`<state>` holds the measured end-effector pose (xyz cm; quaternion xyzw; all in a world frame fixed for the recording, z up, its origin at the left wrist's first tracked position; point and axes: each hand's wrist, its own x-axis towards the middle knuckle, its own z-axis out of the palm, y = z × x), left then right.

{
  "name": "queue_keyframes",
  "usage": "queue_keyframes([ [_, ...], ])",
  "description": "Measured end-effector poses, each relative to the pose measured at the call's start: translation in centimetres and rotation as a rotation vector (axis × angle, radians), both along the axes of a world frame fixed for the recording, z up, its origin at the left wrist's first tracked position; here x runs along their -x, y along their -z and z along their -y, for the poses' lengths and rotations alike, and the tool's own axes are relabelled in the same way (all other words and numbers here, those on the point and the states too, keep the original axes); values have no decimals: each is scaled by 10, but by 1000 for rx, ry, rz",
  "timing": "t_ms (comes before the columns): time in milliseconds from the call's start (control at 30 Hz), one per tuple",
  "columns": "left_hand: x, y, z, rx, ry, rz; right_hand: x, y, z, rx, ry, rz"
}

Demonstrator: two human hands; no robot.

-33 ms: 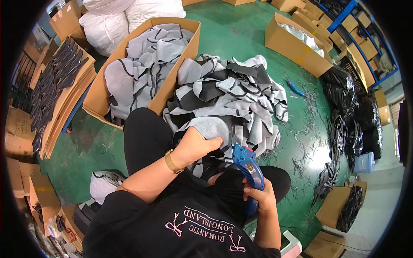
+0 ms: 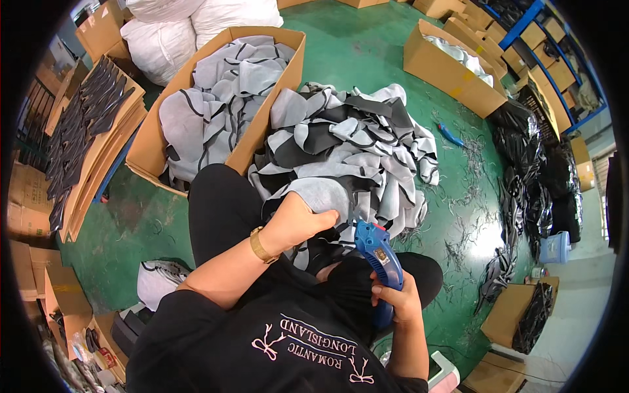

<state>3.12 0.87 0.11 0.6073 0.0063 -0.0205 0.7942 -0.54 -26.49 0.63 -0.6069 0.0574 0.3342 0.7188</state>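
My left hand (image 2: 298,226) is closed on the edge of a grey fabric piece (image 2: 327,192) with black trim, its thumb pointing right. The fingers under the cloth are hidden. In my right hand (image 2: 401,298) are blue cordless electric scissors (image 2: 380,255), gripped round the handle. Their cutting head points away from me and sits close to the fabric's right edge; whether it touches cannot be made out. Beyond my hands a loose heap of grey and black fabric pieces (image 2: 367,134) lies on the floor.
At the left stands a long cardboard box (image 2: 296,62) full of grey pieces. A second blue tool (image 2: 450,135) lies on the green floor (image 2: 367,49) among dark trimmings. Black plastic bags (image 2: 524,137) and another carton (image 2: 452,78) stand at the right; white sacks (image 2: 157,46) are far left.
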Motion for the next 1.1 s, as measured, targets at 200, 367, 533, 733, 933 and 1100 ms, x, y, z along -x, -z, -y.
queue_keyframes([
  [200,-5,-13,-9,-293,124,133,-4,-9,2,67,-49,11],
  [367,-2,-10,-10,-448,176,203,-7,-16,-9,82,-17,25],
  [533,2,11,-3,-367,136,302,-24,-9,-31,-42,64,56],
  [733,22,17,15,-162,203,137,-51,-14,-69,293,97,407],
  [933,17,11,28,428,63,-264,-47,-15,-77,395,40,502],
  [1100,12,18,20,617,61,-346,-43,-12,-66,32,74,208],
])
